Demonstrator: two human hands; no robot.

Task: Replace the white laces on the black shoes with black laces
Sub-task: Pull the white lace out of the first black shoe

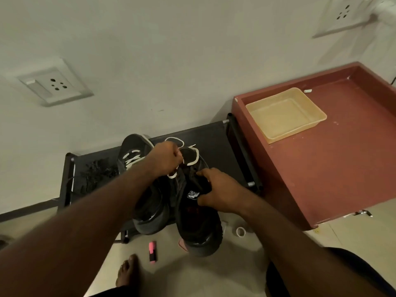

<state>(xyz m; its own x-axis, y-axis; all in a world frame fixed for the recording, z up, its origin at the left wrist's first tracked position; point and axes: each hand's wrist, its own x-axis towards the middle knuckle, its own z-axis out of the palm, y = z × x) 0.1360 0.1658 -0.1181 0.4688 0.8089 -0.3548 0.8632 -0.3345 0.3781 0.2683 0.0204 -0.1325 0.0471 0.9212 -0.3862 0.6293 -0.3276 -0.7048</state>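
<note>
Two black shoes lie on a low black rack point(214, 133). The right shoe point(199, 230) hangs over the rack's front edge, with a white logo on its tongue. My right hand point(218, 191) grips that shoe at the tongue and collar. My left hand point(165, 159) pinches its white lace point(194, 156), which loops loosely above the shoe's upper eyelets. The left shoe point(134, 151), half hidden under my left forearm, still carries white lacing. A dark tangle of black laces point(96, 172) sits on the rack's left end.
A red-brown table point(342, 168) with a raised rim stands to the right, holding a beige plastic tray point(319, 112). On the floor lie a pink highlighter point(152, 251) and a small roll of white tape point(240, 231). My bare foot point(126, 273) is near the highlighter. The wall is close behind.
</note>
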